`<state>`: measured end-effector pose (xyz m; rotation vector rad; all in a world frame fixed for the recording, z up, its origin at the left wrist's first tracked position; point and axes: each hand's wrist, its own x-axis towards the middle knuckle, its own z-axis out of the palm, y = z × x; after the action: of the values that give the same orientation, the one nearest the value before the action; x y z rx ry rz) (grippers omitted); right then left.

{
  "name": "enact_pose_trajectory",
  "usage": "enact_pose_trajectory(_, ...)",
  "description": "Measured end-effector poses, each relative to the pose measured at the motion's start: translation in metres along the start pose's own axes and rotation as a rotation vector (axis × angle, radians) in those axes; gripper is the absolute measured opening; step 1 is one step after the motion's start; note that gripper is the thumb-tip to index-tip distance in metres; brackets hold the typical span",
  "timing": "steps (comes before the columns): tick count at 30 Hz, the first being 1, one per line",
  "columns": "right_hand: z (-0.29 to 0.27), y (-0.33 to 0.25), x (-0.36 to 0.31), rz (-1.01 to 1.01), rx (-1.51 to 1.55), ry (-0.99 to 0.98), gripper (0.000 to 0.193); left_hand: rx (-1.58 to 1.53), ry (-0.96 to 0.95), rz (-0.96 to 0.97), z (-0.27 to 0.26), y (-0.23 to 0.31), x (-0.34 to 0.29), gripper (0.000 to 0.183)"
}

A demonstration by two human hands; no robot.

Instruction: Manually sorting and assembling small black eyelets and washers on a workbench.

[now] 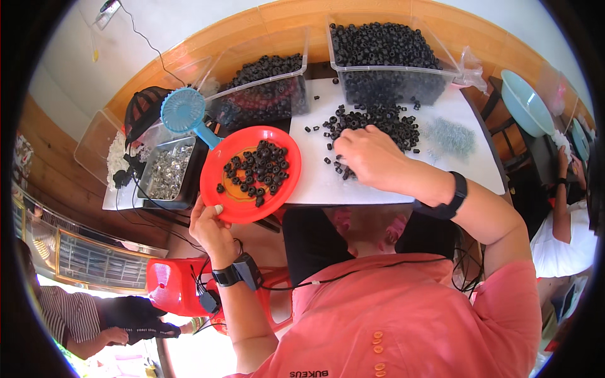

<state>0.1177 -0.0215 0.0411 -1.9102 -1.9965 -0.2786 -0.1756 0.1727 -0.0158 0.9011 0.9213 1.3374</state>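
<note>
My left hand (213, 232) grips the near left rim of a round red plastic plate (252, 136), thumb on top. Several small black ring-like parts (257, 167) lie on the plate, mostly toward its right half. The plate is raised slightly and overlaps the table's front edge. My right hand (365, 154) is down at a loose pile of the same black parts (384, 123) on the white tabletop (309, 183). Its fingers are curled downward, and the back of the hand hides whatever is between them.
Two clear bins (397, 69) (258, 80) of black parts stand at the back. Thin silvery pieces (450, 137) lie right of the pile. A blue handheld fan (184, 112) and a tray of metal parts (169, 170) are at left. A red stool (171, 286) and other people flank the table.
</note>
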Motion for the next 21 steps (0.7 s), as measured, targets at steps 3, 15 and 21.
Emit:
enact_pose_trajectory(3, -0.018, -0.001, -0.024, 0.084, 0.163, 0.056, 0.009, -0.001, -0.049, -0.021, 0.015, 0.003, -0.006, 0.048)
enact_pose_trajectory(15, -0.027, -0.01, -0.09, 0.446, 0.985, 0.21, 0.01, 0.367, -0.124, 0.046, 0.036, -0.009, -0.007, 0.048)
enact_pose_trajectory(21, -0.021, -0.014, -0.101, 0.219, 0.685, 0.374, 0.022, 0.852, 0.027, 0.654, 0.033, -0.005, -0.023, 0.045)
